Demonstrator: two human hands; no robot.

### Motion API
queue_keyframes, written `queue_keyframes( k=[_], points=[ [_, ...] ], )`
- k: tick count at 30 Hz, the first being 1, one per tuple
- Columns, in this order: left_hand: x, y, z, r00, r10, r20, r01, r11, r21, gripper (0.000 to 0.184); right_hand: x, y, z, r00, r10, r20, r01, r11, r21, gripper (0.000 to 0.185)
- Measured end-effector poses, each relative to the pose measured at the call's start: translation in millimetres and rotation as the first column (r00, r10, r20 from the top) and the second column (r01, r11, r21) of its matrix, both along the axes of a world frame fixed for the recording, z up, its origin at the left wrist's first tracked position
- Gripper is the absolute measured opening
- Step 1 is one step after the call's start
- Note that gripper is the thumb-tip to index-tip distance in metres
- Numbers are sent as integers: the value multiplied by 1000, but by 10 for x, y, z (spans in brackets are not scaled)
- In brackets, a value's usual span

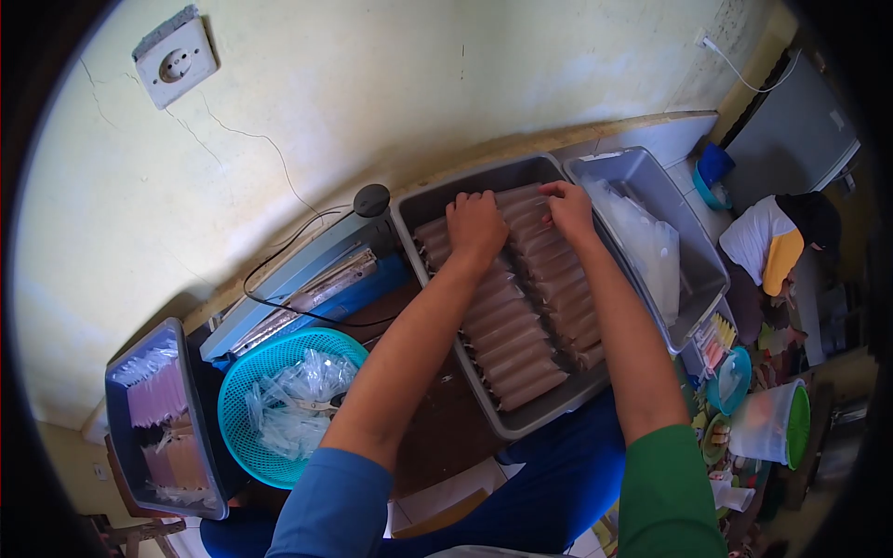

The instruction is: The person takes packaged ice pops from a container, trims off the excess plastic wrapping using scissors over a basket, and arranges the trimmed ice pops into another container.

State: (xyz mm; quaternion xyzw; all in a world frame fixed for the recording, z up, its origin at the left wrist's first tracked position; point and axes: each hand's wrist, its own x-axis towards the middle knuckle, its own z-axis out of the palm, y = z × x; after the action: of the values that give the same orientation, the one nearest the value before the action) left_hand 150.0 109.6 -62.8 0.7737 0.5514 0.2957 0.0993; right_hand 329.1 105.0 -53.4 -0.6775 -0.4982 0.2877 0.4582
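Beneath the left hand [476,225] and right hand [567,206], long tubular plastic packets [512,344] are pinkish brown, repeating like close stripes in two rows inside a rectangular grey plastic tub [507,431]. Right of the right hand, a second rectangular grey plastic tub [704,279] frames milky-white plastic sheets [642,246]. Down and left of the left hand, a round plastic mesh basket [240,409] is turquoise, patterned with fine holes, its crumpled plastic bags [286,400] clear. The left hand's short cloth sleeve [330,502] is blue; the right hand's short cloth sleeve [665,488], green.
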Motion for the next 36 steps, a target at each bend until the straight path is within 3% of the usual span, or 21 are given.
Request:
queue_keyframes(
  k=[5, 7, 8, 10, 14, 16, 18, 21, 25, 31, 36],
  points=[
    [-81, -187, 96, 989, -72, 126, 51, 985, 165, 13, -24, -89, 47, 990, 54, 134, -60, 997, 39, 21],
    [-164, -279, 130, 985, -96, 147, 67, 979, 191, 13, -93, -227, 144, 853, 180, 489, -249, 965, 78, 19],
    [-220, -325, 150, 978, -114, 174, 79, 977, 196, 14, -126, -289, 201, 854, 178, 490, -249, 965, 84, 19],
    [-336, -441, 211, 971, -132, 198, 90, 974, 208, 16, -235, -434, 350, 725, 424, 543, -410, 899, -154, 19],
    [-620, -690, 325, 950, -193, 245, 138, 964, 228, 18, -445, -626, 426, 625, 515, 587, -510, 838, -193, 20],
    [-818, -837, 367, 942, -232, 242, 168, 951, 259, 18, -595, -762, 579, 555, 581, 595, -519, 801, -298, 21],
    [-1052, -999, 434, 940, -245, 238, 210, 964, 164, 16, -735, -854, 639, 560, 576, 595, -518, 804, -292, 21],
    [-1444, -1262, 572, 931, -290, 222, 258, 953, 161, 16, -971, -1038, 732, 565, 539, 625, -530, 817, -226, 21],
    [-1993, -1686, 799, 951, -239, 197, 230, 971, 70, 15, -1314, -1297, 750, 582, 500, 641, -611, 789, -61, 19],
    [-2829, -2286, 892, 983, -149, 107, 156, 986, -60, 16, -1929, -1741, 813, 593, 568, 570, -685, 728, -14, 16],
    [-3372, -2754, 992, 996, -77, 50, 82, 990, -117, 14, -2425, -1964, 807, 494, 667, 558, -785, 618, -43, 16]
  ],
)
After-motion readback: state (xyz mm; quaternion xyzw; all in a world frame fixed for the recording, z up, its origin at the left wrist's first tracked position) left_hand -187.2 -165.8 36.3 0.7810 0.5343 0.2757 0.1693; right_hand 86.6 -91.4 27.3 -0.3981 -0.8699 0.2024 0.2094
